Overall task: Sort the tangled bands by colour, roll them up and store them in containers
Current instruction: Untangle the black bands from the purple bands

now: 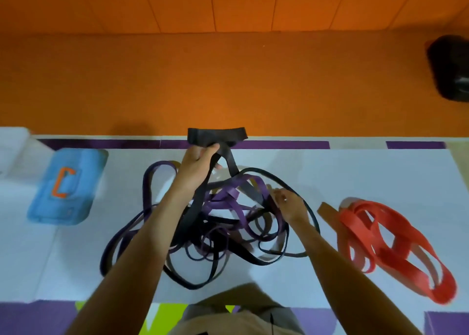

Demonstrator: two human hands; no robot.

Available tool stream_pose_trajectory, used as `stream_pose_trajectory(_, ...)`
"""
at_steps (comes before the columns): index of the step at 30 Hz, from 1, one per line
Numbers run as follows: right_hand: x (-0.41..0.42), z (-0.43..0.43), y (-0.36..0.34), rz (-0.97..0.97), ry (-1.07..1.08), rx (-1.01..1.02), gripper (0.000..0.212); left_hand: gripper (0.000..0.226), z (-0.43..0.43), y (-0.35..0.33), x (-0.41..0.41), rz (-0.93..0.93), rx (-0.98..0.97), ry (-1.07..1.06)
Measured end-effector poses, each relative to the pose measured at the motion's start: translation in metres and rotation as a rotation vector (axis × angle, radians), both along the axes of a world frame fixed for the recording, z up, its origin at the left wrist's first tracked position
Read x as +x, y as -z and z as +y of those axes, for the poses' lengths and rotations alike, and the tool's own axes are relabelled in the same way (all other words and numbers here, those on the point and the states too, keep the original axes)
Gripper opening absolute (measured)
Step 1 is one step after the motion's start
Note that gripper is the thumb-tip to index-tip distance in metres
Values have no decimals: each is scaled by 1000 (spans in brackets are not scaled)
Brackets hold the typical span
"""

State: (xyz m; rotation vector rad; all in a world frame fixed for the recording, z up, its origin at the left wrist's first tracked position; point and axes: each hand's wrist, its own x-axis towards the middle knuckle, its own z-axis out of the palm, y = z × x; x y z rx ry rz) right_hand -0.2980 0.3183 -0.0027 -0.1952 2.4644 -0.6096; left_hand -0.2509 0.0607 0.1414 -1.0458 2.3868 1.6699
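A tangle of purple and black bands [223, 223] lies in the middle of the white mat. My left hand [200, 162] grips a wide black band [218, 134] and holds its looped end lifted above the far side of the tangle. My right hand [289, 203] rests on the right side of the tangle, fingers curled on a thin dark band there. A separate pile of red bands [396, 245] lies on the mat to the right, apart from the tangle.
A blue pouch [68, 187] with an orange letter C lies at the left of the mat. A white container edge [15, 141] shows at far left. Orange floor lies beyond, with a black object [451, 68] at upper right. My knees are at the bottom.
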Motion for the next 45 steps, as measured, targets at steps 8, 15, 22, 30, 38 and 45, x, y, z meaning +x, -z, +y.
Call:
stream_pose_trajectory(8, -41, 25, 21, -78, 28, 156, 31, 34, 6, -14, -10, 64, -43, -38)
stream_pose_trajectory(15, -15, 37, 23, 58, 26, -494, 35, 27, 24, -19, -20, 109, 13, 30)
stream_pose_trajectory(22, 24, 20, 17, -76, -206, -540, 36, 22, 47, -27, -24, 195, 41, 115)
stream_pose_trajectory(30, 61, -16, 7, -362, 132, -857, 31, 24, 48, -36, -17, 204, 152, 93)
stream_pose_trajectory(38, 69, -46, 16, -168, -156, -298, 31, 25, 37, -54, -9, 328, 454, 107)
stream_pose_trajectory(45, 59, -30, 18, 102, -143, -143, 34, 28, 28, -67, -10, 344, 349, 162)
